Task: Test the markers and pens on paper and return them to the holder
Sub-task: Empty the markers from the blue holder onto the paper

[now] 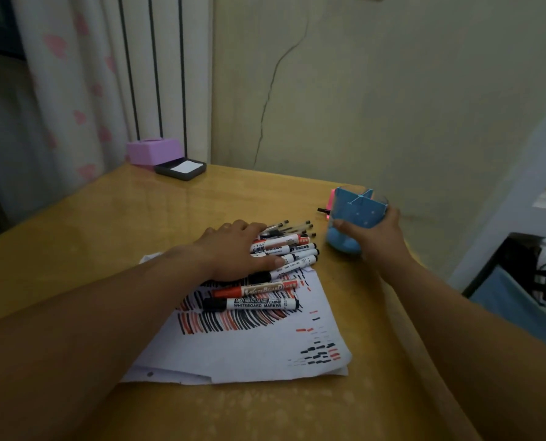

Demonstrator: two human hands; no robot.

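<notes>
On the surface (74,230), near its right edge: holder (357,214), blue with inner dividers, tipped toward the person; every compartment that can be seen into looks empty.
Right hand (376,237): its grip is closed around the holder's lower body, thumb across the front; the holder's base appears to be touching the surface, though I cannot tell whether it is lifted slightly.
Left hand (233,253): laid flat, palm down, fingers spread over the heap of markers and pens; its grip is apart and pressing or gathering, not closed round any single item.
Markers (284,249): several white-barrelled ones lying side by side under and just beyond the left hand, caps on as far as can be seen.
Loose markers: a red-capped one (259,289) and a black-capped one (252,303), lying on the paper nearer the person, apart from the heap.
Pens (294,226): a cluster of thin clear-barrelled ones at the far side of the heap.
Paper (249,348): a few sheets stacked, thickly covered with short red and black strokes.
Testing: judged largely or wholly done, given the density of marks and the capped markers.
Return to holder: not begun; nothing stands in it.
Outstanding: all markers and pens to go back; the two loose markers need collecting too.
</notes>
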